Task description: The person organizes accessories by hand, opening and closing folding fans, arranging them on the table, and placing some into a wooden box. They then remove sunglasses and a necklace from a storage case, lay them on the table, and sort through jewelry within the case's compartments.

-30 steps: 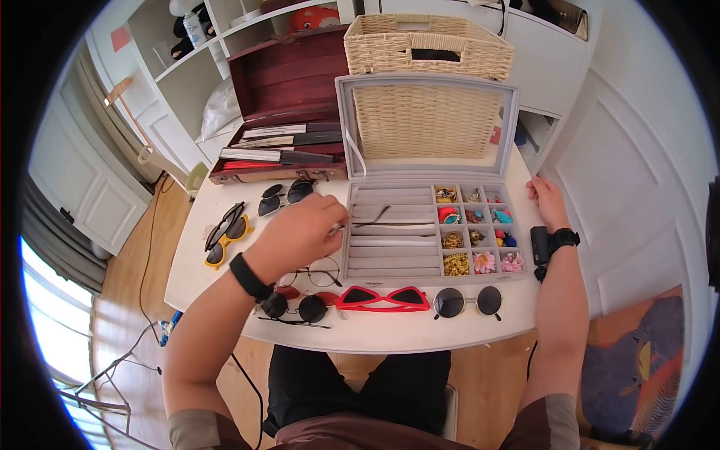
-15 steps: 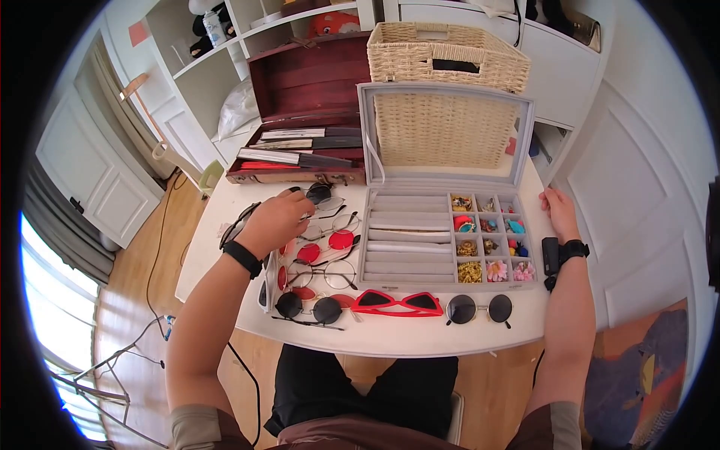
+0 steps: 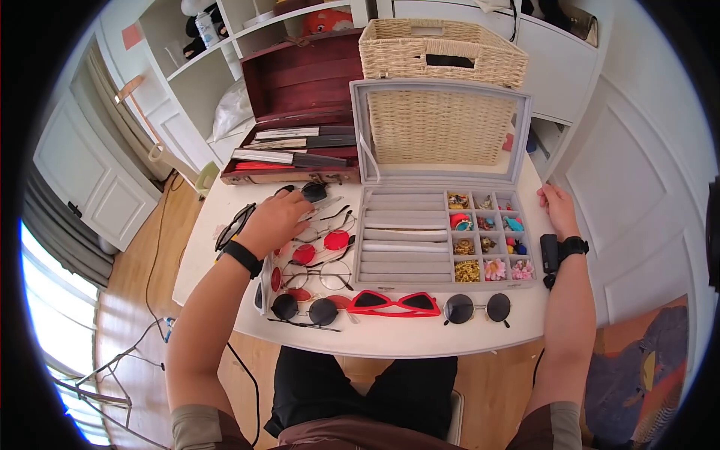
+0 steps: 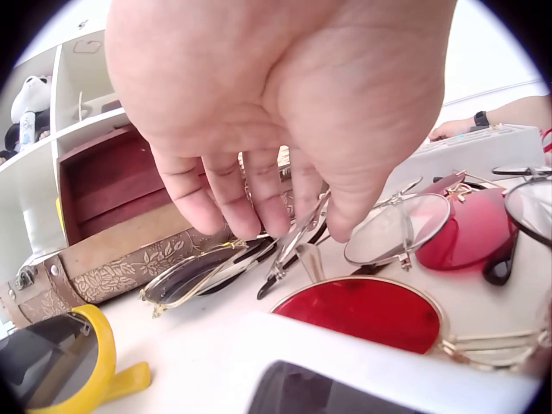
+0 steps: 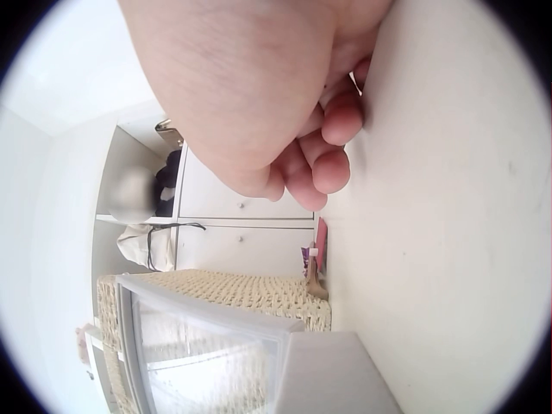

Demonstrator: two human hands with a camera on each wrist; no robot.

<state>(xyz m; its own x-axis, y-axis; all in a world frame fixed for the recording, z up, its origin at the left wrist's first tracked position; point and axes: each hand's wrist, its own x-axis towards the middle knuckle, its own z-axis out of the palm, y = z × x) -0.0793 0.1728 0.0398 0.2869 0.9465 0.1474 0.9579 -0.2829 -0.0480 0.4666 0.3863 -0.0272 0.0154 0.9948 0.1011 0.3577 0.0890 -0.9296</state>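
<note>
My left hand [image 3: 277,221] is over the eyewear on the table's left side. In the left wrist view its thumb and fingertips pinch thin-framed glasses [image 4: 302,231] with a clear lens. Dark sunglasses [image 3: 315,192] lie just beyond the fingers. Round red-lensed glasses [image 3: 336,240] and clear round glasses [image 3: 334,275] lie nearer me, alongside the grey jewellery box [image 3: 405,283]. Yellow-framed sunglasses [image 4: 108,354] show beside the hand in the left wrist view. My right hand [image 3: 558,208] rests on the table right of the box, fingers loosely curled and holding nothing.
The box's glass lid [image 3: 439,127] stands raised before a wicker basket [image 3: 442,52]. Small compartments hold jewellery; padded rolls fill the left half. An open dark-red case [image 3: 300,82] with folded fans stands behind. Red sunglasses [image 3: 394,303] and round dark sunglasses [image 3: 477,308] line the front.
My left hand has moved left from the box's padded rolls, with the thin-framed glasses, to the eyewear beside it. Over the last half second it has barely moved. The right hand stays put.
</note>
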